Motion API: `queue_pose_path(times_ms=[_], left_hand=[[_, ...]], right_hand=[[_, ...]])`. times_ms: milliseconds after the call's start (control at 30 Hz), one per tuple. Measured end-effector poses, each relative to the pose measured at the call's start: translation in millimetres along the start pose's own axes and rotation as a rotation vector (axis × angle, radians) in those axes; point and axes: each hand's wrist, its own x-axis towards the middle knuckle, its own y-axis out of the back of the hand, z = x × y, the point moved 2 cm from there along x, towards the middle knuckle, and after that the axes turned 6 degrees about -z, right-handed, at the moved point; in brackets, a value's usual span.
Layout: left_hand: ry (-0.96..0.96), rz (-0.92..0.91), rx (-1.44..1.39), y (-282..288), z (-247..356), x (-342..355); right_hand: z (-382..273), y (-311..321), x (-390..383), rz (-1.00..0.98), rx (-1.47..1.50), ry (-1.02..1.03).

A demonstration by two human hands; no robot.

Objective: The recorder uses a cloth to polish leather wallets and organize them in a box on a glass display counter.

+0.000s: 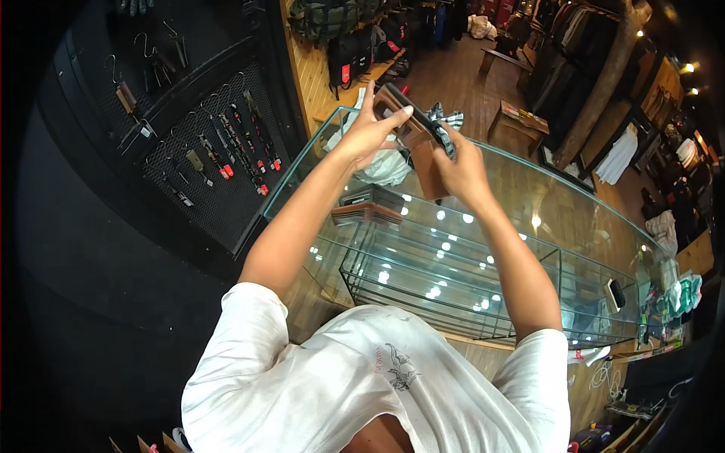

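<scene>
A brown wallet (pixel 428 172) with a dark outer side is spread open between my hands above the glass counter (pixel 491 202). My left hand (pixel 366 137) grips its upper left part, with the thumb lying across the inner side. At its right edge, my right hand (pixel 462 167) is closed around the dark side. On the glass below lies a small stack of folded wallets (pixel 368 207), brown and dark. Crumpled whitish cloth or wrapping (pixel 383 169) sits just behind them, partly hidden by my left hand and the wallet.
A black mesh panel (pixel 208 151) with hanging straps and keychains stands to the left. Backpacks (pixel 355 57) line the wooden wall ahead. A wooden bench (pixel 519 124) is beyond the counter. A dark-and-white brush-like object (pixel 616 295) rests near the counter's right end.
</scene>
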Motion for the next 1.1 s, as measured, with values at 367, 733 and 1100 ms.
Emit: queue_pose_path(times_ms=[367, 733, 1100], left_hand=[[-0.094, 0.037, 0.789, 67, -29, -9], [-0.065, -0.072, 0.774, 102, -73, -7], [-0.036, -0.043, 0.848, 83, -49, -23]], right_hand=[[20, 23, 31, -0.079, -0.096, 0.001], [34, 5, 39, -0.136, -0.123, 0.162], [8, -19, 19, -0.214, -0.13, 0.136]])
